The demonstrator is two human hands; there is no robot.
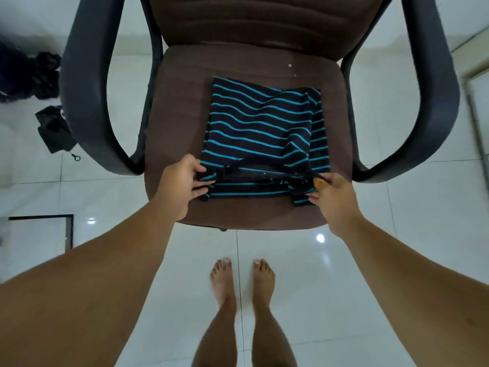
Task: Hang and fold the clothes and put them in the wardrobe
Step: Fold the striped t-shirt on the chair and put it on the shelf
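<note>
We stand barefoot on the glossy white tiled floor (304, 300), looking down at a brown fabric-padded office chair (180, 123) with curved black plastic armrests. On its seat lies the dark navy knitted garment with thin turquoise stripes (259, 125), partly folded into a rough rectangle that covers the middle and right of the cushion and reaches close to the front edge.

Our left hand (182, 184) pinches the near left corner of the striped garment, thumb on top and fingers curled under the cloth. Our right hand (330, 194) grips the near right corner, fingers closed on the fabric; a small orange patch shows at the fingertips there, and we cannot tell what it is. Between the two hands the dark collar or hem band is stretched taut along the seat's front edge.

The cushion shows a bare brown strip to the left of the garment, a narrower one to the right, and a wide band behind it up to the backrest. The armrests close in both sides of the seat, so open room lies only at the front, where our arms reach in.

On the floor to the left of the chair lie a dark crumpled heap of cloth (29, 72) and a small black pouch with a ring pull (55, 131), well apart from the seat.

We can read no label or writing on anything.
</note>
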